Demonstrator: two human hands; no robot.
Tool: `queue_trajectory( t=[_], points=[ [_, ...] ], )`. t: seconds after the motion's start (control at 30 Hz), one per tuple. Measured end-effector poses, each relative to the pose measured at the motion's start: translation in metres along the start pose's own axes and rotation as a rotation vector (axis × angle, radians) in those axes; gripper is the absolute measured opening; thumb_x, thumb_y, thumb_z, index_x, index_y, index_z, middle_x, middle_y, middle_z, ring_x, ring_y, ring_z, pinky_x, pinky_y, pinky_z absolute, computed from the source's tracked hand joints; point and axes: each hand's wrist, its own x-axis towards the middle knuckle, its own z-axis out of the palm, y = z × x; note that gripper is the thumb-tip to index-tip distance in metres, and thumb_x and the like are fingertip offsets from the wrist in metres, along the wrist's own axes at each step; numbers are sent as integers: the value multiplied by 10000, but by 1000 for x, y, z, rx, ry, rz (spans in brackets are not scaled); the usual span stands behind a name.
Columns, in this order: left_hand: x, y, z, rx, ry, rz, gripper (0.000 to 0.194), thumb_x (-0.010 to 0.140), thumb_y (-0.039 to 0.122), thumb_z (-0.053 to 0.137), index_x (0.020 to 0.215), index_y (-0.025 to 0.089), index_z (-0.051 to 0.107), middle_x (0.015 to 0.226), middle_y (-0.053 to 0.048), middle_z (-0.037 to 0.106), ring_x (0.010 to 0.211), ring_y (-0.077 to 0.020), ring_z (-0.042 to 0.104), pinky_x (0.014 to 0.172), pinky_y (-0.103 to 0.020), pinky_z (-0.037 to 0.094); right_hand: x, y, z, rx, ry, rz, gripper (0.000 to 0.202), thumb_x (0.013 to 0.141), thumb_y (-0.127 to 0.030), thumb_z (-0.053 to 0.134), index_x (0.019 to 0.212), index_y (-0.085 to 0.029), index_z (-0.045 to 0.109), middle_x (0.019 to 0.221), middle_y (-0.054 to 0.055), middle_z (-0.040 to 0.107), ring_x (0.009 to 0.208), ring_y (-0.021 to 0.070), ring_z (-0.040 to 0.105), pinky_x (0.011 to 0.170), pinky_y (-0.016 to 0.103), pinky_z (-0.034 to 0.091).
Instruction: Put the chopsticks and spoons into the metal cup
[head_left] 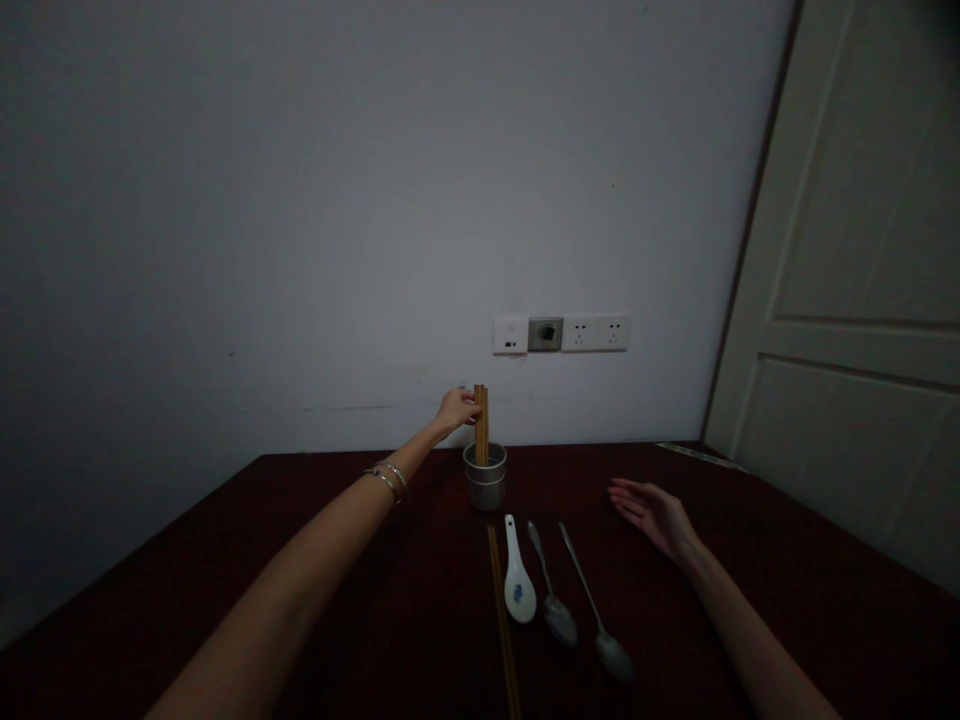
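Fingers of my left hand (459, 408) close around upright chopsticks (481, 425), gripping near their tops; the lower ends stand inside a metal cup (486, 480), whose rim hides the tips. My right hand (656, 513) holds nothing I can see, palm turned inward, beyond the spoons. Loose chopsticks (502, 620) run off my view's bottom edge.
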Motion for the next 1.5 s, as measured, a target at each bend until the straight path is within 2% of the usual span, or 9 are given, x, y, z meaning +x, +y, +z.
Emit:
queue_trajectory(
  t=[0.4, 0.57, 0.77, 0.83, 0.93, 1.03, 1.27, 1.4, 1.5],
  points=[
    [3, -18, 2, -21, -44, -27, 101, 646, 100, 620, 747, 93, 608, 617, -24, 622, 586, -122, 598, 540, -230, 509, -1, -2, 1, -14, 2, 3, 244, 709, -240, 509, 840, -122, 679, 875, 167, 695, 848, 248, 657, 842, 365, 495],
    [5, -27, 3, -28, -55, -32, 97, 660, 120, 616, 751, 91, 601, 622, -32, 626, 567, -122, 595, 524, -233, 499, -1, -2, 2, 8, 20, 18, 227, 717, -224, 504, 828, -136, 681, 845, 139, 703, 815, 222, 663, 836, 342, 498],
    [2, -31, 2, 39, -78, -24, 106, 662, 147, 624, 752, 92, 621, 648, -41, 640, 581, -123, 596, 506, -206, 469, 0, 0, 0, 4, 16, 12, 240, 743, -234, 463, 814, -162, 680, 826, 122, 707, 824, 228, 663, 844, 372, 496],
    [-2, -31, 1, 61, -64, -25, 154, 665, 174, 636, 792, 86, 630, 684, -52, 650, 606, -128, 604, 512, -200, 460, 1, 1, -1, 3, 13, 13, 239, 741, -234, 465, 816, -161, 680, 830, 122, 707, 828, 229, 662, 845, 375, 496],
    [-9, -28, -3, 44, -28, -56, 346, 660, 233, 670, 959, 72, 604, 771, -79, 662, 653, -144, 619, 526, -206, 459, 1, 1, -2, -4, 8, 6, 239, 733, -237, 477, 830, -155, 680, 843, 127, 705, 839, 231, 660, 854, 371, 491],
    [-21, -23, -10, -14, 59, -86, 489, 639, 281, 700, 1058, 68, 562, 826, -101, 661, 706, -161, 627, 543, -213, 463, 1, 2, -3, 15, 0, 12, 239, 731, -241, 487, 838, -156, 684, 848, 119, 706, 847, 227, 658, 863, 366, 486],
    [-77, -10, -34, -419, 296, 13, 354, 690, 333, 613, 973, 124, 586, 939, -104, 652, 778, -131, 621, 619, -208, 482, -1, -1, 0, 47, -14, 36, 229, 733, -230, 492, 815, -149, 690, 823, 108, 705, 794, 190, 660, 782, 302, 513],
    [-111, -13, -37, -386, 306, 2, 299, 673, 381, 591, 816, 120, 619, 832, -88, 661, 598, -93, 566, 451, -169, 394, -2, 1, 5, -6, 30, -11, 203, 691, -202, 516, 763, -141, 695, 759, 105, 702, 721, 180, 659, 699, 276, 523],
    [-127, -17, -33, -314, 209, -13, 311, 709, 411, 521, 713, 115, 615, 701, -66, 642, 458, -64, 467, 374, -172, 315, -2, 7, 9, -117, 87, -93, 177, 651, -204, 550, 721, -127, 693, 677, 93, 690, 620, 168, 644, 613, 264, 516]
  ],
)
